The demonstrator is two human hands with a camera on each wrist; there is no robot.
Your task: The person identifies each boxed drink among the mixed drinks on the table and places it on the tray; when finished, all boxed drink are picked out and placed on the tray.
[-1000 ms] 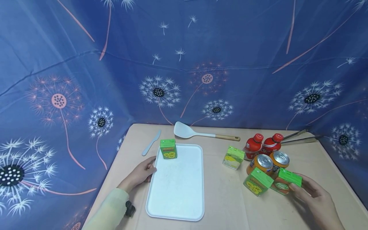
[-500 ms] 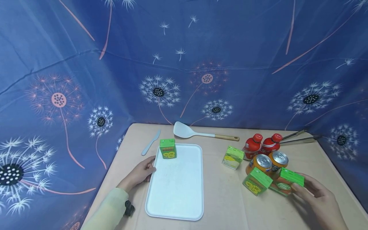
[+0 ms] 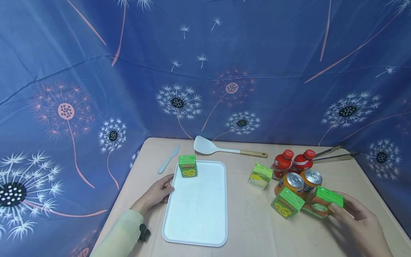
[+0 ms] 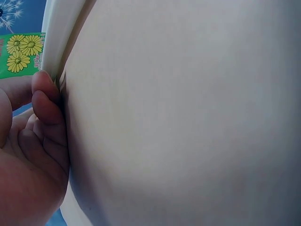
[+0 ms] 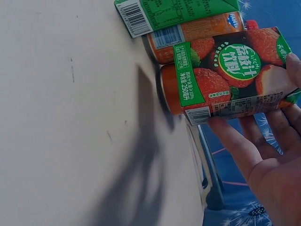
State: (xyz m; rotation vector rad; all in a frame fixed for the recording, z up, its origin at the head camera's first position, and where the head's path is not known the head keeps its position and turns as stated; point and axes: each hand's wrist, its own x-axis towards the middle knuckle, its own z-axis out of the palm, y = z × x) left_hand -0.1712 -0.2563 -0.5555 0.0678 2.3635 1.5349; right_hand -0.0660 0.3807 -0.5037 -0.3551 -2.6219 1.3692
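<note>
In the head view, my left hand (image 3: 158,192) is at the left edge of a white rectangular tray (image 3: 194,210). The left wrist view shows its thumb and fingertip pinching the tray rim (image 4: 60,37). A green chrysanthemum drink carton (image 3: 188,166) stands at the tray's far left corner. My right hand (image 3: 361,219) grips a lychee juice carton (image 3: 321,204) between thumb and fingers. In the right wrist view, that lychee juice carton (image 5: 225,73) is held in front of the orange cans, and the palm of my right hand (image 5: 277,165) faces the camera.
Left of the lychee carton stand another chrysanthemum carton (image 3: 287,203) and a yellow-green carton (image 3: 260,176). Behind are orange soda cans (image 3: 291,184), red bottles (image 3: 282,164) and metal tongs (image 3: 334,156). A white spatula (image 3: 221,149) and a pale knife (image 3: 168,159) lie farther back.
My right hand has shifted slightly to the right with the lychee juice carton, widening its distance from the neighbouring chrysanthemum carton. My left hand and the tray look the same.
</note>
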